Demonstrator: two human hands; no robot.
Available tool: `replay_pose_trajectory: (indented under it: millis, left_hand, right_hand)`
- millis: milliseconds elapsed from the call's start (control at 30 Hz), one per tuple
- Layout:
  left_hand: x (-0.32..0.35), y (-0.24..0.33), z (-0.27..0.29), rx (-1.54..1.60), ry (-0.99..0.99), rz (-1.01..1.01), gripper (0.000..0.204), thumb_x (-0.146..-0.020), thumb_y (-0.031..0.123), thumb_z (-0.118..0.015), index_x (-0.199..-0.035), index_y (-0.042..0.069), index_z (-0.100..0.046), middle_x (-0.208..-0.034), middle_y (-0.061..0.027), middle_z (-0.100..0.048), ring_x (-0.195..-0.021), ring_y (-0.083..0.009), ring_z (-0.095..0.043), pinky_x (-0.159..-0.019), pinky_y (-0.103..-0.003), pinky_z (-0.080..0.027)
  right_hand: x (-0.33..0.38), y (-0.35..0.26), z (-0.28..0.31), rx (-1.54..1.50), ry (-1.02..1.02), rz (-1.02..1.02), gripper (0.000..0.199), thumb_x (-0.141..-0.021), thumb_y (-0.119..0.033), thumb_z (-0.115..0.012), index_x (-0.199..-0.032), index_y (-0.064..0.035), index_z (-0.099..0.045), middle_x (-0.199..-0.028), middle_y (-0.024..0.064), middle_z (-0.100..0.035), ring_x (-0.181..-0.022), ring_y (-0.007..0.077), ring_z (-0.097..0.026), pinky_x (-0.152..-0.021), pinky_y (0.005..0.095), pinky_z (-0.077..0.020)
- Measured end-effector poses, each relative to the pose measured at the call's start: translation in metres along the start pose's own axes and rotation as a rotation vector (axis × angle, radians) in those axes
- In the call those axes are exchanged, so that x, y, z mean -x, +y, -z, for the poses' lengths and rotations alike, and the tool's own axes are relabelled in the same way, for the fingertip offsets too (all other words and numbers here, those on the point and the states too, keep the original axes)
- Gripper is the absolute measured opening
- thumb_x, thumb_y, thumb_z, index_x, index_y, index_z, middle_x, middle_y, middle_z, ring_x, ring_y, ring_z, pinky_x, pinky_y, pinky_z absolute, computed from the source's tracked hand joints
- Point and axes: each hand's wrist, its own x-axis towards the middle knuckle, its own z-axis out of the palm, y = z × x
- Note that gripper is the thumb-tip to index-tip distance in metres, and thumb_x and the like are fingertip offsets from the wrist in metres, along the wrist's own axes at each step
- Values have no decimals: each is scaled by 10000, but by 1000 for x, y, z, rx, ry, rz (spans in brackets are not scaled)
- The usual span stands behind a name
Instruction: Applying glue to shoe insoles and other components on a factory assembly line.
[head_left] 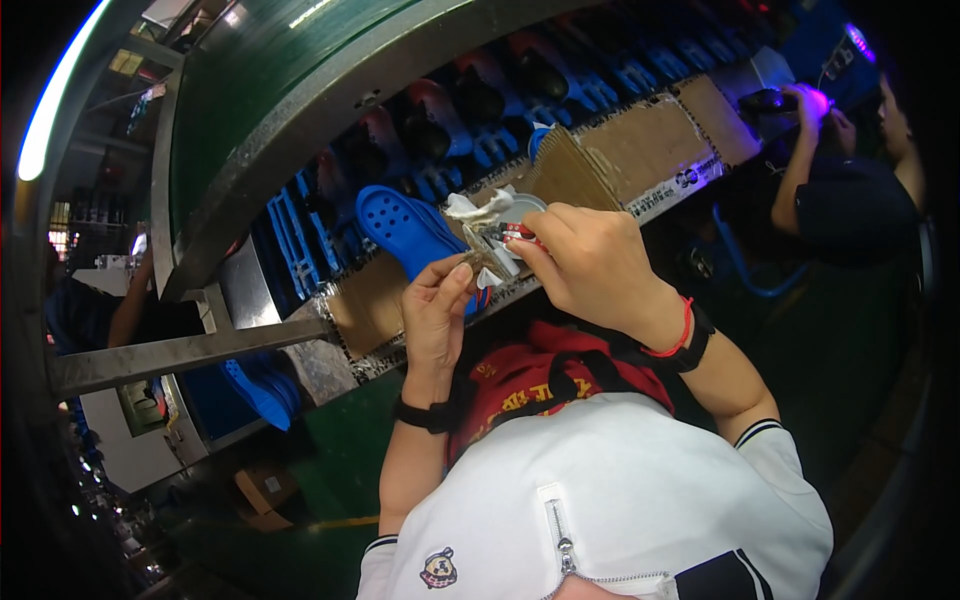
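Between the fingertips of both raised hands sits a small flat piece (497,247), pale with a red and dark patch, too small and blurred to identify for certain. The left hand (437,312) comes up from below with thumb and forefinger pressed together on the lower left edge of that piece. The right hand (590,262) curls over from the right, its fingertips closed on the piece's right edge, so both hands pinch the same item from opposite sides.

Just beyond the fingertips, a blue perforated clog (412,233) lies on a cardboard-covered ledge (640,150), touching or nearly touching the held piece; which one cannot be told. A crumpled white wad (478,208) rests just above the fingers, beside a round pale dish (527,206). Farther past the fingers, a row of dark shoes on blue racks (470,110) runs along a green conveyor housing (260,90).

Judging by the grip, the step in hand is preparing or peeling this small piece close to the clog. The next move likely calls for a steady 2-handed pinch and careful alignment against the shoe.

Off to the right of the fingers, another person's hand (812,103) works at a separate station under violet light.
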Motion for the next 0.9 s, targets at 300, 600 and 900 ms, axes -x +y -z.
replay_pose_trajectory:
  millis: [300, 600, 900]
  left_hand:
    - [-5, 0, 3, 0, 19, 8, 190, -866, 46, -633, -1028, -49, -609, -980, -126, -664, -882, -161, -639, -843, -280, -509]
    - [-5, -1, 4, -31, 40, 35, 197, -846, 51, -664, -1014, -38, -612, -949, -103, -666, -844, -131, -633, -798, -246, -507]
    - [-4, -7, 7, -82, 34, 90, 202, -836, 54, -676, -1010, -33, -620, -920, -81, -666, -783, -91, -614, -725, -188, -485]
  right_hand:
    - [-1, -2, 2, 61, -61, 34, 130, -783, -125, -675, -792, -24, -592, -639, 79, -548, -512, 233, -561, -454, 323, -423]
    - [-3, -2, 0, 95, -70, 68, 144, -788, -138, -671, -796, -23, -585, -642, 83, -532, -508, 236, -550, -454, 327, -421]
    - [-7, 5, -4, 143, -49, 62, 156, -803, -154, -636, -732, -33, -567, -624, 75, -526, -533, 229, -568, -448, 320, -439]
